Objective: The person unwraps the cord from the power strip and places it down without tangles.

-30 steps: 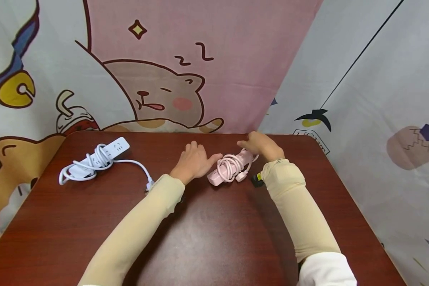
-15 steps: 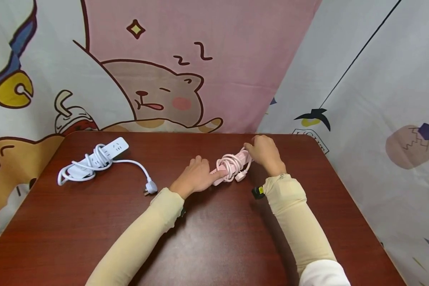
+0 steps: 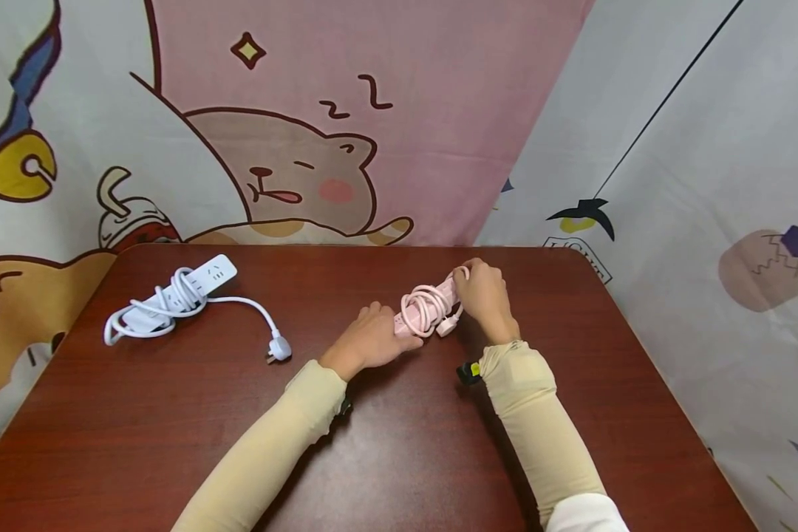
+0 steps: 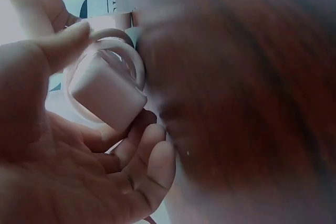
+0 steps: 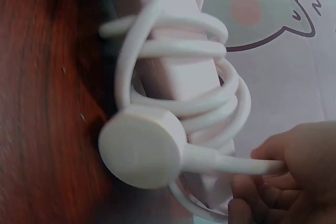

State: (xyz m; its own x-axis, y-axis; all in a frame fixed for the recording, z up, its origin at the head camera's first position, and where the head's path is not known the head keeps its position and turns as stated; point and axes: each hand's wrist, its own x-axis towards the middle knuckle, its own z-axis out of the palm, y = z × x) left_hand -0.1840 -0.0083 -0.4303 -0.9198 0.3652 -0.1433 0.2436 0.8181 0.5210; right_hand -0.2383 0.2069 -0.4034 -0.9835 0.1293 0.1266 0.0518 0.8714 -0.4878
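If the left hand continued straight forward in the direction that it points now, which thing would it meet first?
Most likely the pink power strip: in the left wrist view, its end faces the palm of the left hand, though any remaining gap is hard to judge.

pink power strip (image 3: pixel 427 310) | white power strip (image 3: pixel 173 298) | red-brown, wood-grained table (image 3: pixel 399 458) | beige sleeves (image 3: pixel 269 451) | cartoon-print backdrop (image 3: pixel 439 111)

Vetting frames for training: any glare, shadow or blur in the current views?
Head: mostly sharp, soft glare low on the table, shadow along the right sleeve; left wrist: dim, table blurred, upper-left corner washed out; right wrist: pink power strip bleached nearly white, table dark.
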